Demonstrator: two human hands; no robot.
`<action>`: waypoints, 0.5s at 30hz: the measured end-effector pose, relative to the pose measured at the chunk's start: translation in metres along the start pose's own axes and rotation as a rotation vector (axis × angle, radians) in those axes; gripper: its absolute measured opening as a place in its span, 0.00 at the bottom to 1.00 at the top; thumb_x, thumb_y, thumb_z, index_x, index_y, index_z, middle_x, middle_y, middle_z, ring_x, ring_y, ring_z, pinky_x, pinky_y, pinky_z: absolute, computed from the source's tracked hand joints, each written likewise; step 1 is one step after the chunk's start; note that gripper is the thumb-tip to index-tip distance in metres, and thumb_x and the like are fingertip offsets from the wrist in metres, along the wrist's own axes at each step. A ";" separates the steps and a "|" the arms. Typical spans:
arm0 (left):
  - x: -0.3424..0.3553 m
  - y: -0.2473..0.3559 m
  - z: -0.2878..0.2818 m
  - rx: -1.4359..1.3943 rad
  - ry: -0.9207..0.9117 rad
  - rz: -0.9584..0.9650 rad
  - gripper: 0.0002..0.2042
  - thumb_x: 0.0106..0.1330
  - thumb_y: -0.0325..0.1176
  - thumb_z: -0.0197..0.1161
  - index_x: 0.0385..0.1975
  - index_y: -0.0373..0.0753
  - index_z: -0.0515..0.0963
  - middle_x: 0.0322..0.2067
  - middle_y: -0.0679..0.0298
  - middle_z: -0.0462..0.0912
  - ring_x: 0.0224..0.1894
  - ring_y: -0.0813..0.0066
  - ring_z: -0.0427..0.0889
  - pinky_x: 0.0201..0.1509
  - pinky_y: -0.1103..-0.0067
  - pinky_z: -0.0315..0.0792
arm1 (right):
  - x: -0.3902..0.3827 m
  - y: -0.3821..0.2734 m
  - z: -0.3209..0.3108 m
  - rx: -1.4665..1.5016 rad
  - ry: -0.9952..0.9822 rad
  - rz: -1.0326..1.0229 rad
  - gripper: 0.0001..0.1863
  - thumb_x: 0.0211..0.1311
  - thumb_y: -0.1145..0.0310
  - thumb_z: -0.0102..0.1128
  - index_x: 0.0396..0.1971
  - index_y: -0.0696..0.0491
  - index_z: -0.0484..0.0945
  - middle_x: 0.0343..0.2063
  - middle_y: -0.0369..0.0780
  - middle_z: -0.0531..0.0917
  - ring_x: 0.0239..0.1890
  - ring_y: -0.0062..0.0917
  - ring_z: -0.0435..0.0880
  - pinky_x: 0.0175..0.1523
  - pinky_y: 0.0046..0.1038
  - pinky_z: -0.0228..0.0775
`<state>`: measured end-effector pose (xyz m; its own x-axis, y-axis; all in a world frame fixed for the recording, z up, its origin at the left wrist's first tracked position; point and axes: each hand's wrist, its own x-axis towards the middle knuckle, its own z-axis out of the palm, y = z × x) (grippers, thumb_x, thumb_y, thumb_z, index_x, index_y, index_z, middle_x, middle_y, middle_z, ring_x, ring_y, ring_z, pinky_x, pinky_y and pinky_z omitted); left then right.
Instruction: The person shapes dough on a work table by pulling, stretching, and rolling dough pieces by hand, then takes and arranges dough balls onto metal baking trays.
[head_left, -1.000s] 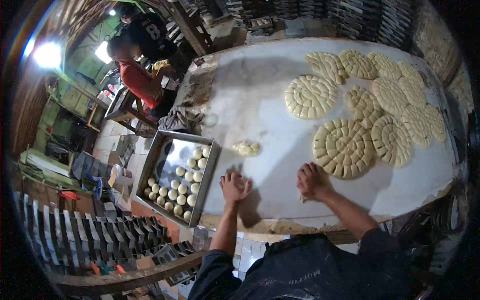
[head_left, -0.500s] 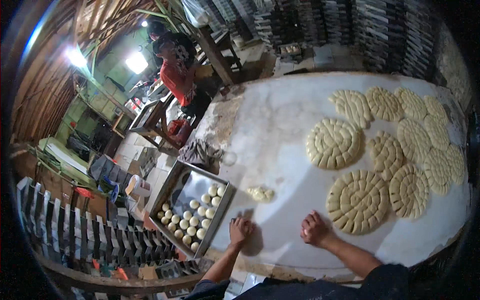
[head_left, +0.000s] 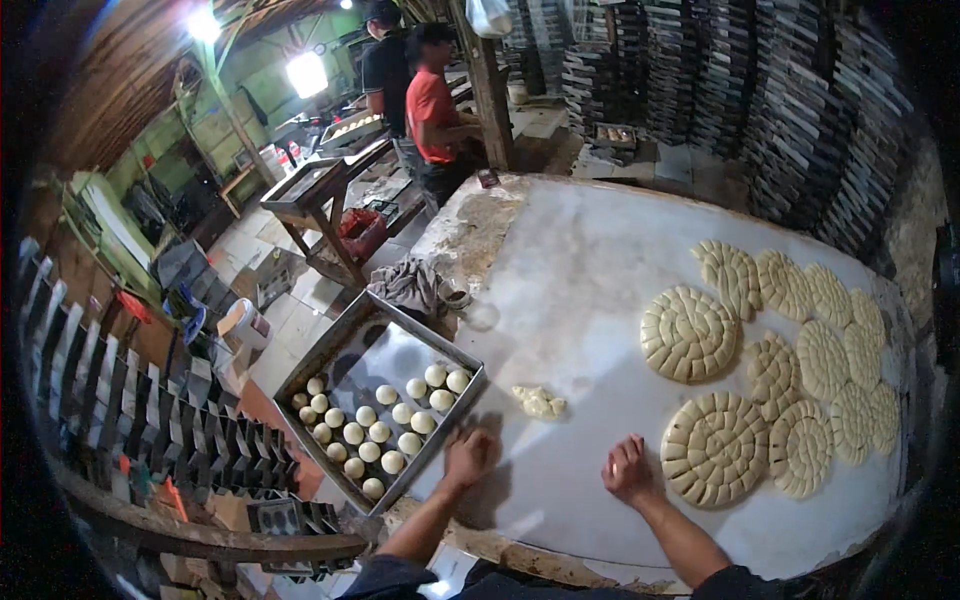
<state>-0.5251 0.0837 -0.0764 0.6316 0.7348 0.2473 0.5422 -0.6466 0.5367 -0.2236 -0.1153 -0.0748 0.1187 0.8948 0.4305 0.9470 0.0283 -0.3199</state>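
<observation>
My left hand [head_left: 471, 456] rests on the pale work table beside the right edge of a metal tray [head_left: 428, 349]. Its fingers are curled under, and whatever they may hold is hidden. My right hand [head_left: 628, 470] is also closed, its fingers curled in above the table, left of a large coil of cut dough [head_left: 715, 450]. Nothing I can name shows in its grip. Round dough balls [head_left: 379, 432] stand in loose rows in the tray. Between and beyond my hands lies a small lumpy piece of dough [head_left: 539, 402].
Several more dough coils [head_left: 688, 334] cover the table's right side. A grey cloth [head_left: 405, 285] lies at its far left corner. Metal trays [head_left: 165, 405] stand in a row at left, with tall stacks [head_left: 790, 120] behind. Two people [head_left: 432, 110] stand by a wooden post [head_left: 487, 95].
The view has tilted and shifted. My left hand has moved closer to the tray, away from the small dough piece. My right hand is slightly farther forward beside the large coil.
</observation>
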 end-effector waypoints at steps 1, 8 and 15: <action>0.016 0.005 0.008 -0.029 0.050 -0.053 0.12 0.51 0.37 0.67 0.35 0.43 0.77 0.36 0.59 0.81 0.45 0.55 0.78 0.55 0.62 0.66 | 0.020 -0.014 0.013 0.049 0.071 0.114 0.07 0.53 0.69 0.53 0.26 0.57 0.70 0.30 0.49 0.73 0.40 0.47 0.70 0.54 0.49 0.61; -0.006 0.040 0.065 -0.106 0.088 0.193 0.09 0.57 0.30 0.59 0.37 0.43 0.76 0.38 0.61 0.77 0.46 0.59 0.73 0.52 0.65 0.67 | 0.001 -0.107 0.046 0.093 0.140 0.297 0.09 0.60 0.68 0.49 0.26 0.57 0.71 0.29 0.48 0.73 0.39 0.46 0.70 0.47 0.43 0.61; -0.068 0.004 0.006 0.060 -0.203 0.204 0.19 0.58 0.28 0.59 0.51 0.39 0.70 0.39 0.56 0.78 0.46 0.57 0.76 0.52 0.67 0.70 | -0.016 -0.116 0.043 0.667 0.086 0.830 0.16 0.70 0.58 0.48 0.33 0.56 0.77 0.18 0.33 0.75 0.19 0.25 0.73 0.28 0.28 0.67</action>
<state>-0.5630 0.0300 -0.0959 0.8255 0.5365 0.1754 0.4208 -0.7921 0.4422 -0.3478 -0.1137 -0.0811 0.6970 0.7120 -0.0846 0.2083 -0.3140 -0.9263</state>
